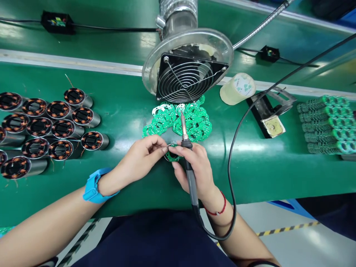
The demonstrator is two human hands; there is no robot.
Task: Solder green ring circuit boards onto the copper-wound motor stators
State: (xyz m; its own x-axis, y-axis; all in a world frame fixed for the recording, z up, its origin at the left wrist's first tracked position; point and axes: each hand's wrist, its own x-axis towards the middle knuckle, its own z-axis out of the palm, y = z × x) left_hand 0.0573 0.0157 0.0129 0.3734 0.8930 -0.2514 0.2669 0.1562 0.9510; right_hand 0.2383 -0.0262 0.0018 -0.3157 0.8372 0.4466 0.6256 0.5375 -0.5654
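Observation:
My right hand (198, 168) holds a soldering iron (191, 181) with a grey and black handle, its metal tip pointing away from me. The thumb and index finger of this hand also reach a green ring-shaped circuit board (172, 155). From the left, my left hand (146, 155) is closed in a pinch at the edge of that same board. A thin wire-like line shows along the board's rim; my fingers hide part of it. Just beyond both hands lies a loose pile of similar green circuit boards (194, 120).
Several wound motor stators (62, 128) stand at left. A fume extractor fan (185, 83) hangs over the board pile. To the right are a tape roll (236, 91), a soldering iron stand (264, 111) with sponge, and stacked boards (328, 126). The iron's black cable (229, 163) loops past my right forearm.

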